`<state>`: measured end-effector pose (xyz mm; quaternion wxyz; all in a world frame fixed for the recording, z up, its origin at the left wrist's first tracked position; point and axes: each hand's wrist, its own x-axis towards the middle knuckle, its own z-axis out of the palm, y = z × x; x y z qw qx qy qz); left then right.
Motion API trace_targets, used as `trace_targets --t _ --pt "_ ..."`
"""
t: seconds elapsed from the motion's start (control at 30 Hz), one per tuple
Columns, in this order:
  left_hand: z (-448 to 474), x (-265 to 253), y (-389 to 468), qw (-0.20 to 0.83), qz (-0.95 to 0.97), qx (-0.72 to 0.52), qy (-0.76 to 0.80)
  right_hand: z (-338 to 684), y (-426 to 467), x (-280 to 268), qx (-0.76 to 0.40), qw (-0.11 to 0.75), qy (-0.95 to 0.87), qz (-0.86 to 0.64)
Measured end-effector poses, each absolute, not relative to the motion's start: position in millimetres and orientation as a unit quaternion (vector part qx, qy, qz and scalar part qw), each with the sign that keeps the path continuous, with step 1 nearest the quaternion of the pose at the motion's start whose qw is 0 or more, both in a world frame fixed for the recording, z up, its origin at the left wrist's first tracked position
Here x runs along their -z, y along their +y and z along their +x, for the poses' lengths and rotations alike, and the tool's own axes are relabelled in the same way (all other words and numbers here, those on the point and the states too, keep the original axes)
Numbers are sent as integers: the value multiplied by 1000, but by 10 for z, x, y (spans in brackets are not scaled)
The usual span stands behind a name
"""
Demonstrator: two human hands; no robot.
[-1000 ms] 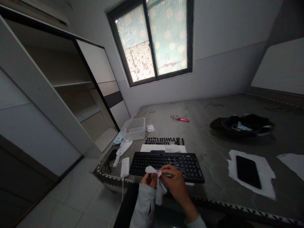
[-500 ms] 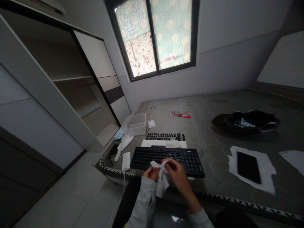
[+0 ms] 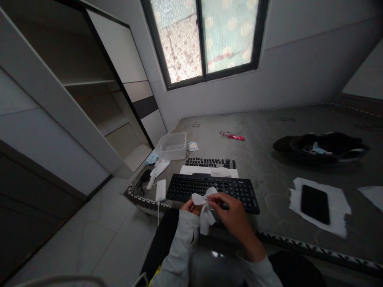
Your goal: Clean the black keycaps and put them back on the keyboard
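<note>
A crumpled white tissue (image 3: 206, 221) is held up between my hands, its lower end hanging down. My left hand (image 3: 192, 207) is closed on its left side, the fingers partly hidden by the folds. My right hand (image 3: 231, 213) pinches it from the right with thumb and fingertips. Whether a small thing sits inside the folds I cannot tell. Just beyond my hands lies a black keyboard (image 3: 239, 193), its number pad to the right. Behind it are a flat white sheet or box (image 3: 191, 170) and rows of loose black keycaps (image 3: 206, 162).
To the left stand a clear plastic bin (image 3: 176, 147) and a white power strip (image 3: 160, 190) with a cable, by the bed's edge. A black phone (image 3: 314, 204) lies on tissue at right, below a dark cap (image 3: 323, 147). A red-handled tool (image 3: 235, 136) lies farther back.
The camera view has shifted, so most things sit slightly higher. My right hand has moved a little right of my left, and the tissue's upper folds have spread out.
</note>
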<state>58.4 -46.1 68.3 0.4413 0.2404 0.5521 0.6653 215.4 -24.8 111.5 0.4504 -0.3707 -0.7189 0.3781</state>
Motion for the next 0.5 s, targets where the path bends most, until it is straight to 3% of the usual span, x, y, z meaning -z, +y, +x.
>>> trace_targets --t 0.3,0.5 --pt "516 -670 -484 471 296 -623 550 2093 -149 -970 -467 430 -679 -368" --pt "561 -613 -451 425 280 -631 586 2102 -141 -945 -527 426 -633 -375"
